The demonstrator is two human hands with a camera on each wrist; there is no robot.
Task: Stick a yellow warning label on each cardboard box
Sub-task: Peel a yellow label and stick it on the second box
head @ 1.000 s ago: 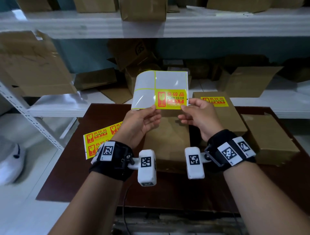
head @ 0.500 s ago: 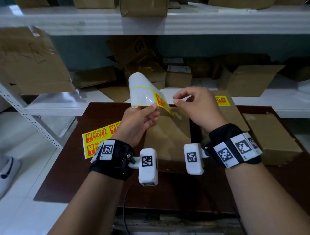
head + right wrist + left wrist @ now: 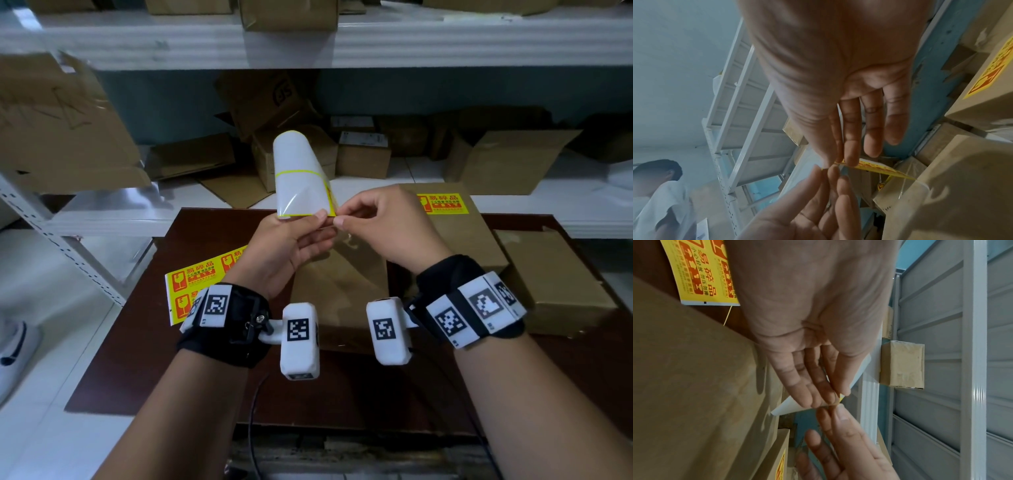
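My left hand (image 3: 320,221) pinches the lower edge of a glossy white backing sheet (image 3: 299,178) that curls up and away above the table. One yellow warning label (image 3: 331,204) is left on it, seen edge-on at the lower right corner. My right hand (image 3: 342,222) pinches that label (image 3: 875,167) at its corner, fingertips against the left fingertips (image 3: 824,397). Below the hands lies a plain cardboard box (image 3: 339,284). Behind it a second box (image 3: 459,240) carries a stuck label (image 3: 442,204). A third plain box (image 3: 551,284) sits at the right.
A full sheet of yellow labels (image 3: 198,284) lies on the dark brown table (image 3: 154,377) at the left. White metal shelves (image 3: 411,44) with several cardboard boxes stand behind. A person in a white shirt (image 3: 657,203) stands nearby. A shoe (image 3: 13,346) shows on the floor.
The sheet was flat and facing me; now it is curled back and turned edge-on. My right hand moved from the sheet's side to the label's corner and pinches it.
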